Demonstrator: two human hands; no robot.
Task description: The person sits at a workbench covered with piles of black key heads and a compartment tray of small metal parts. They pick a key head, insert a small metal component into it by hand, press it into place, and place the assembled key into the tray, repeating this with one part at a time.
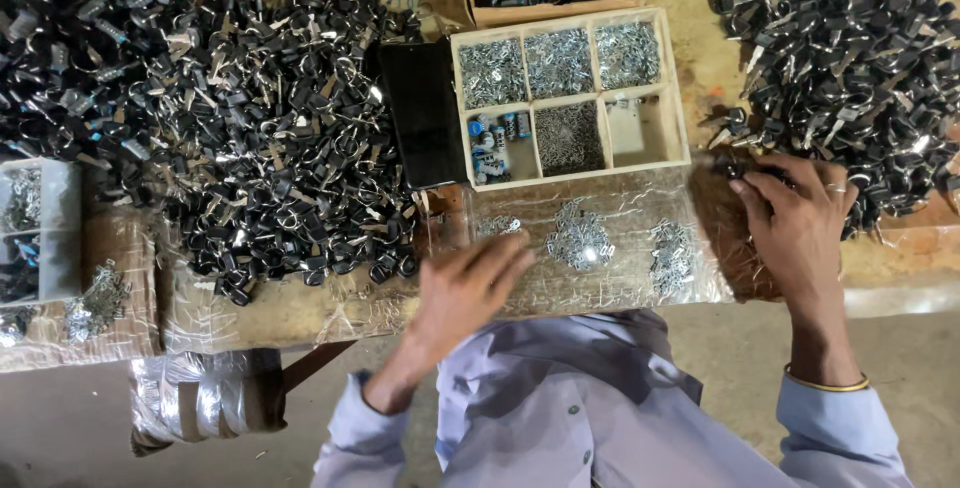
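Right hand (795, 210) is out at the near edge of the big right-hand heap of black-and-silver metal clip parts (850, 58), fingers curled down into it and closing on a piece or two; exactly what it grips is hidden under the fingers. Left hand (468, 288) hangs flat and loose over the clear plastic sheet on the counter (620, 288), fingers stretched towards a tiny cluster of small silver metal bits (500, 225), nothing held.

Middle of that sheet: a bigger pile of silver fittings (578, 238), with another silver pile (672, 253) just right of it. Behind them sits the pale wooden six-compartment tray (570, 98), mostly stocked with silver pieces, blue parts in the near-left cell.

How far along? Judging by the huge black heap on the left (270, 128) and the full one on the right, plenty is left to work through; no finished batch can be told apart here.
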